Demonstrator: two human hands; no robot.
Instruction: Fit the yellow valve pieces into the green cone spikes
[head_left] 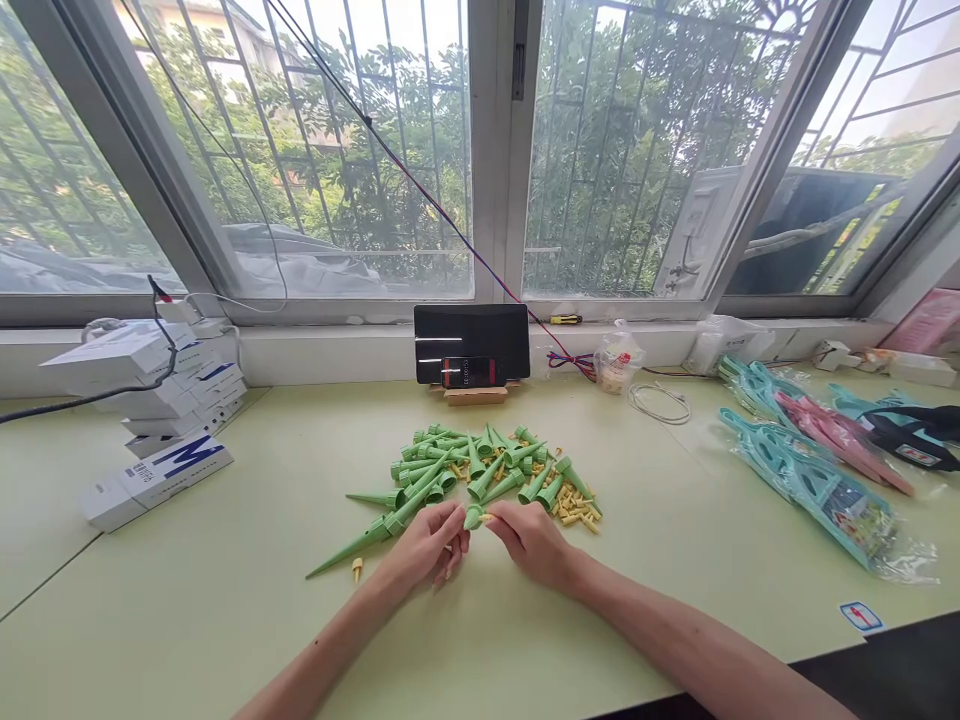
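In front of me my left hand (439,540) is closed, its fingers at a green plastic spike piece (473,517). Against the right side of that piece, my right hand (529,543) pinches a small yellow plastic plug (486,519). Just beyond both hands lies a pile of green plastic spikes (480,460), hollow cones with wide collars. Several loose yellow plugs (577,505) are heaped at the pile's right side. A long green spike (349,552) points toward me at the left, with a single yellow plug (357,570) near it.
A phone (471,372) leans against a dark tablet (480,330) on a small stand by the window. White boxes (172,385) are stacked at the left. Bagged teal hangers (810,480), a pink one (840,440) and a coiled cable (660,403) lie to the right.
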